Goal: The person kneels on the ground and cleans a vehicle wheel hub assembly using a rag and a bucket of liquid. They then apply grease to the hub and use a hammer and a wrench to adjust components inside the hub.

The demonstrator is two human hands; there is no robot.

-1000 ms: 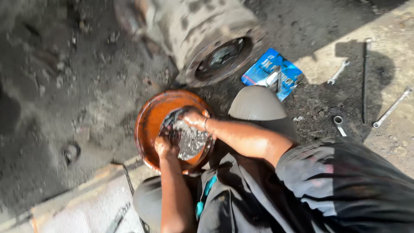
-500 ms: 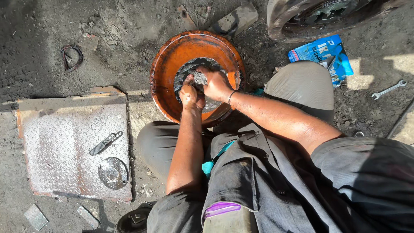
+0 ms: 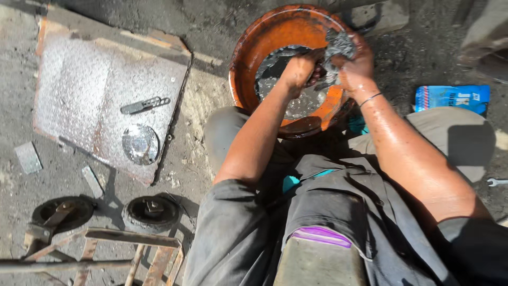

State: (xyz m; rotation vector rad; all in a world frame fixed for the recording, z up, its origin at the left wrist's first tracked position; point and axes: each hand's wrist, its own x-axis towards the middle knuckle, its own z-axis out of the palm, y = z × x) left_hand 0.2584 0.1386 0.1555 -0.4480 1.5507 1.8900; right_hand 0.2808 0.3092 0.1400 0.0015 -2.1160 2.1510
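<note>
Two hands are seen over one round orange basin (image 3: 248,63) that stands on the ground between the knees. The left hand (image 3: 299,69) is closed around the lower end of a wet grey metal part (image 3: 334,50), and the right hand (image 3: 355,66) is clasped on its upper end at the basin's far rim. The part is held over the grey liquid, its long axis slanted from the basin's middle up toward the rim; finer shape cannot be told. One thin bangle (image 3: 369,98) is worn on the right wrist.

Compared with half a second ago, the hands and the part are found nearer the rim.

Further out, one chequered metal plate (image 3: 79,90) carries one small dark tool (image 3: 144,105) and one shiny disc (image 3: 140,144). Two black wheels (image 3: 151,212) of one rusty frame, one blue packet (image 3: 452,98) and one spanner (image 3: 496,182) lie on the ground.
</note>
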